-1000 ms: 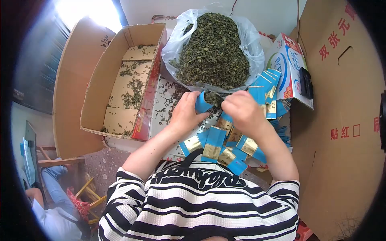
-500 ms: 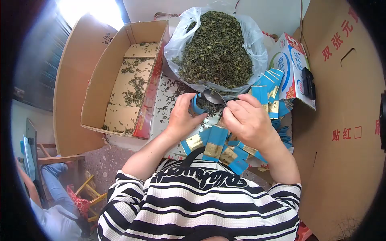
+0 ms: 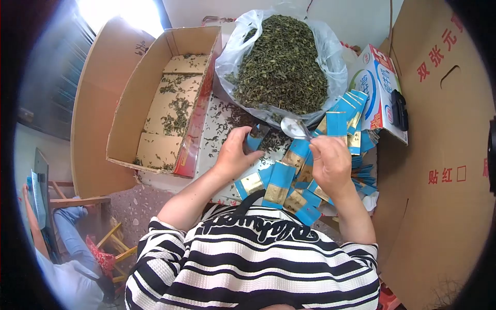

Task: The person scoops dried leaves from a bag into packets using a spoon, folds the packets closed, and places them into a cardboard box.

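My left hand (image 3: 235, 154) holds a small blue packet (image 3: 254, 140) upright, its mouth toward the bag. In my right hand (image 3: 330, 160) is a metal spoon (image 3: 293, 127), its bowl just below the bag's near edge, to the right of the packet. The bowl looks shiny, with little or no leaf on it. A clear plastic bag (image 3: 227, 67) heaped with dried green leaves (image 3: 281, 67) stands beyond both hands. Several blue and gold packets (image 3: 279, 182) lie in a loose pile below and beside my right hand.
An open cardboard box (image 3: 124, 124) with scattered leaves is at the left. A white and blue carton (image 3: 373, 82) stands right of the bag, before a large cardboard panel (image 3: 434, 129). Loose leaves dot the white tabletop (image 3: 199, 165). Another person (image 3: 72, 274) sits at lower left.
The spoon was at the packet's mouth; my right hand has drawn it away to the right. My left hand keeps its hold on the packet, which has tilted slightly.
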The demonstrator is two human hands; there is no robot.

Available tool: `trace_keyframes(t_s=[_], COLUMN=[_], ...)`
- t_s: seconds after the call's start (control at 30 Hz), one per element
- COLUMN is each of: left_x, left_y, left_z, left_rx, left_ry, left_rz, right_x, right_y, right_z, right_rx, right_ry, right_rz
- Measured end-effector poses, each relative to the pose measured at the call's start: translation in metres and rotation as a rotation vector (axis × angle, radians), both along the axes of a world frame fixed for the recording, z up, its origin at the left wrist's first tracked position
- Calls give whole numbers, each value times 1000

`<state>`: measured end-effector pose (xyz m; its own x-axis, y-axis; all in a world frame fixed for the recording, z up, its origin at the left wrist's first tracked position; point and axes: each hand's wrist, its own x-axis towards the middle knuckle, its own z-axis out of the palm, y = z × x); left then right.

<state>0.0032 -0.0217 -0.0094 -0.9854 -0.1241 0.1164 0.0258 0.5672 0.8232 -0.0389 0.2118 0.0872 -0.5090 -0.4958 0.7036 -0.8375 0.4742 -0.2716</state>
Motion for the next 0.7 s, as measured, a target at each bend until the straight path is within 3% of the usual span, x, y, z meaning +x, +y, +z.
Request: trace_keyframes(t_s=[0.13, 0.33, 0.47, 0.6, 0.7], left_x=[12, 10, -36, -113, -159], left_y=[2, -31, -79, -154, -189], left_z=[28, 131, 188, 151, 99], left_rx=[23, 149, 71, 73, -193], left_ry=[-15, 168, 180, 84, 42], left_rz=[18, -28, 152, 240, 341], right_x=[5, 15, 27, 39, 47], right_y=[4, 8, 9, 9, 9], right_z=[-7, -14, -19, -19, -17], right_rx=[-18, -128, -148, -158, -152], right_ry=[-14, -179, -233, -235, -226], right_rz=[-9, -85, -90, -73, -54])
